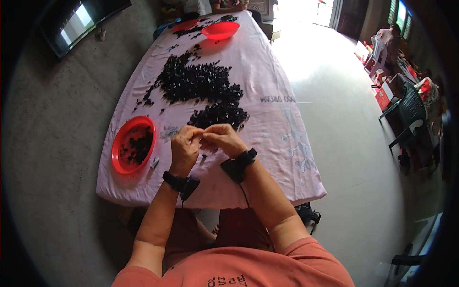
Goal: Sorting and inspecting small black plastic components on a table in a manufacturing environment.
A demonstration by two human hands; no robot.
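Observation:
My left hand and my right hand meet fingertip to fingertip over the near part of the table, both closed in a pinch. Whatever sits between the fingers is too small or hidden to make out. Just beyond them spreads a large heap of small shiny black pieces, whose exact kind I cannot tell. One loose black piece lies on the cloth below my hands. To the left, a red plastic bowl holds more of the black pieces. Beside it rests a small grey object.
A pale pink patterned cloth covers the long table. Farther back stands another red bowl, near more black pieces and a person at the far end. On the right are a dark green chair and a seated person.

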